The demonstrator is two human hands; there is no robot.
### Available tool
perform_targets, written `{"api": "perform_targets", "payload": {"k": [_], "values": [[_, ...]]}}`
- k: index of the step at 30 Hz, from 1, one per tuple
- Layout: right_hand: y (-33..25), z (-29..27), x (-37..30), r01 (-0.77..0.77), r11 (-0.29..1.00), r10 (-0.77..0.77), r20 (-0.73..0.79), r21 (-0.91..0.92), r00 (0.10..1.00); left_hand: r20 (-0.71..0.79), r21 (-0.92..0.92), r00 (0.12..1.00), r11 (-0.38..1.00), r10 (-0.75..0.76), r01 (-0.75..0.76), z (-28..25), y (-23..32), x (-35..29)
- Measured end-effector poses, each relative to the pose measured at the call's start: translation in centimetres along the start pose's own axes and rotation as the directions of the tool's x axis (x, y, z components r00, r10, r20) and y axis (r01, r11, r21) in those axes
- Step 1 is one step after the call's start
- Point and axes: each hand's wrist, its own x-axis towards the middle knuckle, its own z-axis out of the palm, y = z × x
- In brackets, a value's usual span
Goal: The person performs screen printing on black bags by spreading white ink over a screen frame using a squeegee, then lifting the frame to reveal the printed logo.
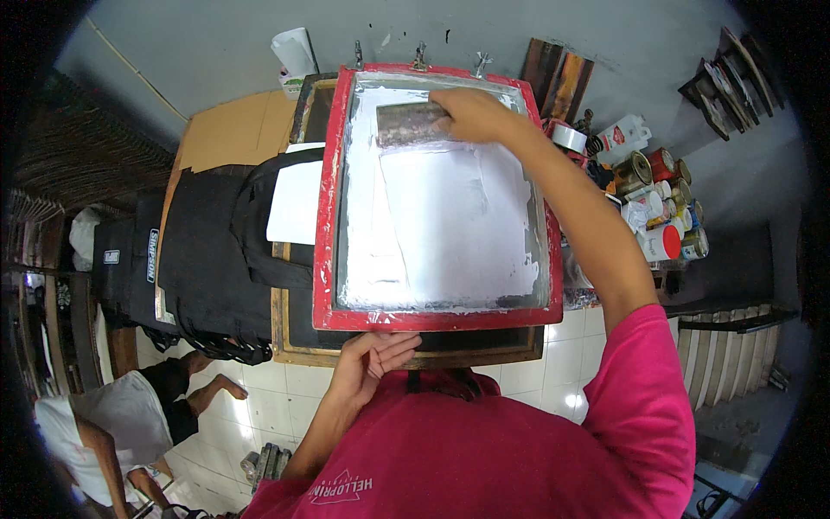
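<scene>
Right hand (471, 115) grips a flat squeegee (405, 126) over a red-framed screen (432, 320); left hand (372, 359), fingers outstretched, meets its near edge.

Left side: a black bag (203, 251) with a looped handle, next to tan cardboard (238, 130)
Right side: crowded tins (634, 173) and tubs (one red-lidded tub (663, 243) among them)
Wall (199, 43): plain grey, a dark fixture (735, 82) at upper right
Floor (264, 381): pale glossy tiles
Lower left: a person (130, 415) in white top and dark shorts
</scene>
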Motion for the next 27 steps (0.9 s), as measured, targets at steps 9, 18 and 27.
{"api": "perform_targets", "payload": {"k": [9, 18, 27], "values": [[1.8, 0.9, 2.4, -0.162, 0.982, 0.153, -0.097, -0.093, 0.984, 0.244, 0.574, 0.938, 0.744, 0.244, -0.343, 2.8, 7.4, 1.9], [-2.8, 4.8, -1.3, -0.217, 0.969, 0.158, -0.379, -0.12, 0.912, 0.789, 0.614, 0.348, -0.63, 0.506, -0.475, 11.1, 22.7, 19.9], [-5.5, 5.7, -4.3, -0.199, 0.973, 0.148, -0.346, -0.116, 0.926, 0.769, 0.638, 0.445, -0.598, 0.459, -0.485, 8.8, 20.2, 18.1]]}}
